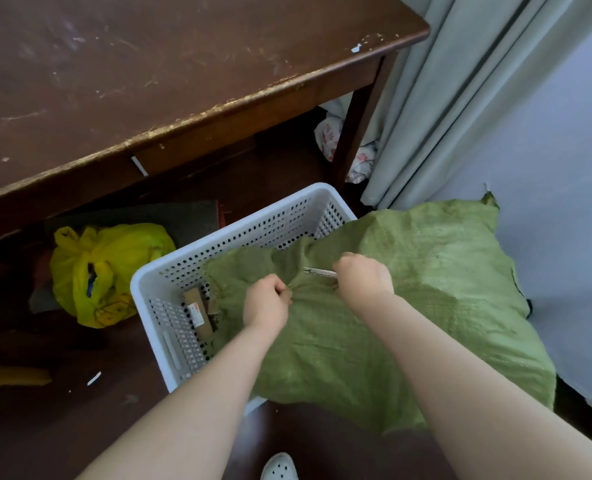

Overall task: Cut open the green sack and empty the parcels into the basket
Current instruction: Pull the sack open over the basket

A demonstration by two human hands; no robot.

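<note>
Overhanging basket rim [156, 271], green sack [426, 289], both hands pinching, scissors [320, 271]

Both forearms bare, extended forward and down, converging. Left hand [266, 304]: knuckles up, fingers [280, 289] curled shut, pinching gathered fold of green sack [426, 289]. Right hand [363, 277]: closed fist, just right of left fingers, gripping scissors [320, 271]; blades project leftward beyond fingers.
</note>
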